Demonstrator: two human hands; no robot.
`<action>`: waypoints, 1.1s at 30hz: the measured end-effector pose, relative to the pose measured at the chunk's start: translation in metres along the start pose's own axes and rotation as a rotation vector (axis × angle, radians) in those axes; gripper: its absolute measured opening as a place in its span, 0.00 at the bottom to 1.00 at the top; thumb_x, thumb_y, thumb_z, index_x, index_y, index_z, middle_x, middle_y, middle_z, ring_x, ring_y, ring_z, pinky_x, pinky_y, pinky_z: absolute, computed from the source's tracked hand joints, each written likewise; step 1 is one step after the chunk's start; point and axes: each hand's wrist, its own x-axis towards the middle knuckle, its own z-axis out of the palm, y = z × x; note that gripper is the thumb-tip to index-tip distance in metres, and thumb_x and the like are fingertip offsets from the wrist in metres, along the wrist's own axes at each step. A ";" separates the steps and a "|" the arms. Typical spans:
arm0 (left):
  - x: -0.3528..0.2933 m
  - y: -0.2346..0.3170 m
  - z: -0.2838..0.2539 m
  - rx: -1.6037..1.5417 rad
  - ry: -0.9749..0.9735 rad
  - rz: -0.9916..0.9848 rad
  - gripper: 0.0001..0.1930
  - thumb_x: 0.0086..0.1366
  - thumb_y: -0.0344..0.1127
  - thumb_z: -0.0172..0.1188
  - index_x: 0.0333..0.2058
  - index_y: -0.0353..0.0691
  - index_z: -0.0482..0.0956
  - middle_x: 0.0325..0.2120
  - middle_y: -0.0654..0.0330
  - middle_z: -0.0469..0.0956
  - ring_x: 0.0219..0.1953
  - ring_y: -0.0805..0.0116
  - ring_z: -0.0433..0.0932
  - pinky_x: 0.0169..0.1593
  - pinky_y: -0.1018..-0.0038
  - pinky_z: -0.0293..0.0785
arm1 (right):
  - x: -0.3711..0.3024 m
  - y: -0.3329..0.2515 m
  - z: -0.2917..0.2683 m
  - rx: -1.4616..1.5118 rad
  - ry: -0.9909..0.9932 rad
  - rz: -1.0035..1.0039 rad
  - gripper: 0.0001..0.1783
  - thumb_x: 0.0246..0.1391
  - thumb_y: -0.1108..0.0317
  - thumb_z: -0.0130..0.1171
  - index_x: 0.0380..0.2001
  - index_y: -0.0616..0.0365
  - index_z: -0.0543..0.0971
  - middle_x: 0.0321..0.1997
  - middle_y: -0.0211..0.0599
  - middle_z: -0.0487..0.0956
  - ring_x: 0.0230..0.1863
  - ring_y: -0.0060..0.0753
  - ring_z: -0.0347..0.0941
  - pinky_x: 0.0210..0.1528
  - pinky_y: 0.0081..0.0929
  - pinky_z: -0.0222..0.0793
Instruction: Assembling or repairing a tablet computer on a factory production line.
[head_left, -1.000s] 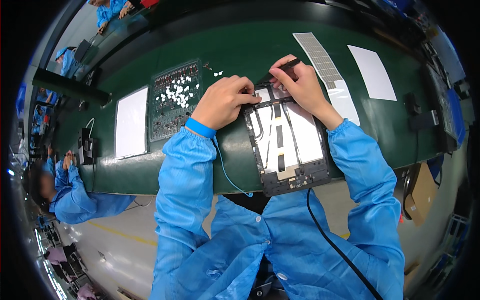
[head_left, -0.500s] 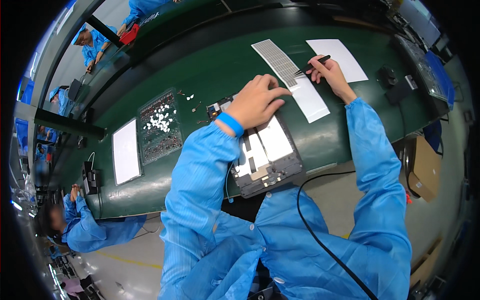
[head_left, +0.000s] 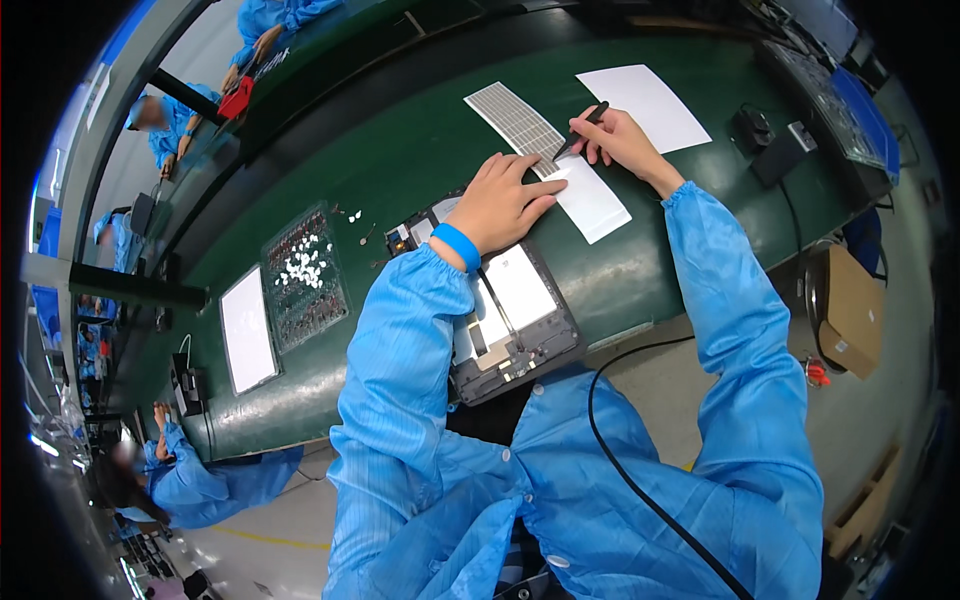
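My right hand (head_left: 618, 140) grips a pair of black tweezers (head_left: 581, 131), whose tips point down at a sheet of small grey labels (head_left: 512, 112). The lower part of that sheet is bare white backing (head_left: 597, 208). Fingers stretched and apart, my left hand (head_left: 497, 207) rests with its fingertips at the sheet's left edge, beside the tweezer tips. Beneath my left hand and forearm lies an opened tablet-like device (head_left: 540, 338) with silvery panels and a dark frame, partly hidden by the blue sleeve. Whether a label sits between the tweezer tips is too small to tell.
A clear tray (head_left: 318, 318) of small parts and white bits stands left, next to a white sheet (head_left: 247, 325). Another white sheet (head_left: 655, 105) and a black box-like device (head_left: 785, 155) lie right. A black cable (head_left: 600, 430) crosses my lap. Co-workers sit beyond and left.
My left hand has come over to the label sheet's edge, its fingertips now touching there. The tweezers have tilted steeper, their tips lower against the labels. The whole view has shifted slightly.
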 end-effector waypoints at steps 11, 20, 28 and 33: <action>-0.038 -0.011 -0.084 -0.241 0.360 -0.073 0.14 0.69 0.32 0.54 0.51 0.42 0.80 0.52 0.50 0.75 0.55 0.51 0.74 0.59 0.63 0.70 | 0.000 -0.005 0.035 0.327 0.207 -0.020 0.19 0.66 0.53 0.58 0.40 0.61 0.77 0.31 0.37 0.82 0.25 0.20 0.76 0.25 0.16 0.69; -0.097 -0.015 -0.065 -0.195 0.312 -0.347 0.14 0.67 0.28 0.55 0.51 0.41 0.77 0.51 0.55 0.75 0.52 0.54 0.77 0.52 0.68 0.75 | 0.005 -0.028 0.124 0.329 0.019 -0.052 0.18 0.67 0.53 0.57 0.38 0.59 0.76 0.26 0.30 0.79 0.21 0.14 0.71 0.21 0.15 0.66; -0.093 -0.007 -0.054 -0.173 0.304 -0.270 0.11 0.68 0.28 0.54 0.47 0.39 0.79 0.48 0.56 0.78 0.47 0.55 0.79 0.47 0.67 0.77 | 0.004 -0.024 0.127 0.269 0.007 -0.019 0.17 0.67 0.55 0.56 0.40 0.60 0.75 0.26 0.29 0.79 0.22 0.14 0.71 0.22 0.14 0.66; -0.092 -0.006 -0.055 -0.221 0.276 -0.331 0.10 0.68 0.30 0.56 0.45 0.41 0.82 0.49 0.57 0.78 0.46 0.57 0.80 0.46 0.67 0.78 | 0.004 -0.028 0.126 0.246 -0.013 -0.042 0.15 0.69 0.56 0.54 0.39 0.58 0.75 0.27 0.28 0.77 0.22 0.12 0.68 0.23 0.13 0.64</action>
